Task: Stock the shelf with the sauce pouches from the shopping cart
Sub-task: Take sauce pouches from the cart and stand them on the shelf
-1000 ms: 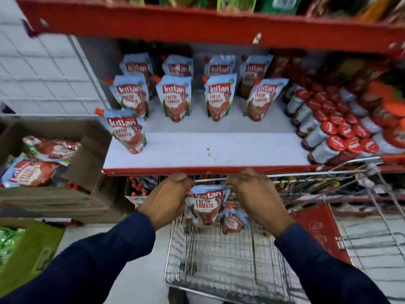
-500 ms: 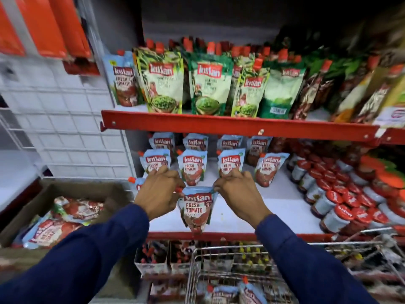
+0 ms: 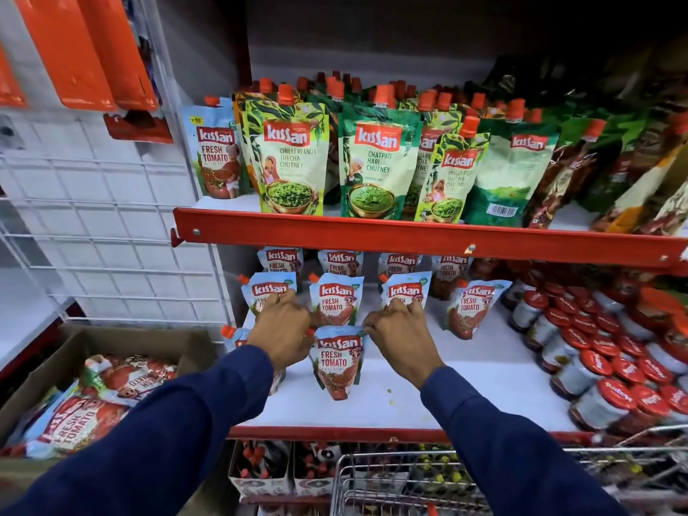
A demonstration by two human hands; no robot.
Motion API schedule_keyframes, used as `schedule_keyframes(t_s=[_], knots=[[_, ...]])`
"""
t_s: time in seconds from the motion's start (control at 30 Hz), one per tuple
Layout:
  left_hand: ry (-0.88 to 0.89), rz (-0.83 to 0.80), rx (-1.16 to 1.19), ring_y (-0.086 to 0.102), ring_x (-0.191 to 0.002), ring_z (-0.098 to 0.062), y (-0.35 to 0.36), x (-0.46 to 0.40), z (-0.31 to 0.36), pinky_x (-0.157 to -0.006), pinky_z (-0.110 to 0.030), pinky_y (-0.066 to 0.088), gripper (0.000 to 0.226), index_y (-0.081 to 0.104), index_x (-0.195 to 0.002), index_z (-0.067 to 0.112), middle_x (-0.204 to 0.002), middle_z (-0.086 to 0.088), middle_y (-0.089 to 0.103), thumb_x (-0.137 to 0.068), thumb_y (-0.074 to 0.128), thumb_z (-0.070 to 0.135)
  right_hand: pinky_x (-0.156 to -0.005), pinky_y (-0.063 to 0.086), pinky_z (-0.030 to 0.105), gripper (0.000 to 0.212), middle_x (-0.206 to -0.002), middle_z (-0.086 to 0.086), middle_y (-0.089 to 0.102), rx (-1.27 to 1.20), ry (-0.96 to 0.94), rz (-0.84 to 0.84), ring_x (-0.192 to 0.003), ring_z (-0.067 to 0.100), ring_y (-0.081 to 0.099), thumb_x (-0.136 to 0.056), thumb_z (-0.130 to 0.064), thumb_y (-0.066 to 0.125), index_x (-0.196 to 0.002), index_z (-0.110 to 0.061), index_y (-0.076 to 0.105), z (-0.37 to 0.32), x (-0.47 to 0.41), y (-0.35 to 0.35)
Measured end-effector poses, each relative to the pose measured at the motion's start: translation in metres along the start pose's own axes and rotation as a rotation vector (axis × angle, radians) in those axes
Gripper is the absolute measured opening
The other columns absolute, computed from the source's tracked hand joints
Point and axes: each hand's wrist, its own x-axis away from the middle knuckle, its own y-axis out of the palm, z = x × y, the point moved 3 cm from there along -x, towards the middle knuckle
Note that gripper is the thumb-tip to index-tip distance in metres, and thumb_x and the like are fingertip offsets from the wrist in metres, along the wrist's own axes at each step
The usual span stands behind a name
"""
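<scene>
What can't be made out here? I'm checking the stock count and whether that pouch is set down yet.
Head view only:
- Front-left pouch: mostly hidden by the left hand.
- Held tomato pouch: whether its base rests on the shelf is unclear.
- Back-row pouches: tops cut off by the upper shelf lip.
- Cart: contents cut off by the frame edge.

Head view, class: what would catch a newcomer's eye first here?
Both hands, left hand and right hand, hold a tomato ketchup pouch upright by its top corners on the white middle shelf. Green chutney pouches crowd the shelf above, red-lidded jars at right.
</scene>
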Motion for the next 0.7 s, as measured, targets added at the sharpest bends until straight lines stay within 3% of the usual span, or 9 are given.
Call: schedule_keyframes(t_s=[0.27, 0.43, 0.63, 0.7], knots=[[-0.042, -0.044, -0.001, 0.05, -0.114, -0.026, 0.015, -0.007, -0.003, -0.1, -0.042, 0.037, 0.033, 0.067, -0.127, 0.029, -0.116, -0.005, 0.068, -0.094, 0.06, 0.033, -0.083, 0.036, 0.044, 0.01, -0.092, 0.003, 0.074, -0.026, 0.037, -0.023, -0.097, 0.029, 0.058, -0.097, -0.019, 0.061, -0.102, -0.023, 0.068, -0.004, -0.003, 0.019], [-0.043, -0.073, -0.014, 0.05, -0.116, -0.026, 0.017, -0.006, -0.003, -0.101, -0.043, 0.036, 0.033, 0.068, -0.126, 0.029, -0.115, -0.004, 0.07, -0.095, 0.06, 0.035, -0.085, 0.032, 0.044, 0.017, -0.098, 0.004, 0.074, -0.143, 0.034, -0.011, -0.102, 0.029, 0.056, -0.1, -0.023, 0.053, -0.105, -0.022, 0.069, -0.001, -0.001, 0.023], [-0.048, -0.081, 0.005, 0.047, -0.12, -0.027, 0.023, -0.001, -0.003, -0.102, -0.046, 0.032, 0.034, 0.065, -0.129, 0.026, -0.116, -0.006, 0.068, -0.096, 0.059, 0.033, -0.078, 0.046, 0.039, 0.021, -0.099, 0.009, 0.075, -0.261, 0.031, -0.008, -0.096, 0.031, 0.062, -0.098, -0.019, 0.054, -0.112, -0.018, 0.07, -0.004, 0.005, 0.016], [-0.047, -0.085, 0.014, 0.045, -0.124, -0.029, 0.026, 0.0, -0.001, -0.105, -0.047, 0.03, 0.041, 0.061, -0.135, 0.023, -0.122, -0.009, 0.068, -0.096, 0.061, 0.036, -0.08, 0.05, 0.039, 0.024, -0.103, 0.011, 0.074, -0.282, 0.042, -0.032, -0.102, 0.032, 0.061, -0.098, -0.018, 0.055, -0.119, -0.018, 0.067, -0.006, 0.007, 0.016]])
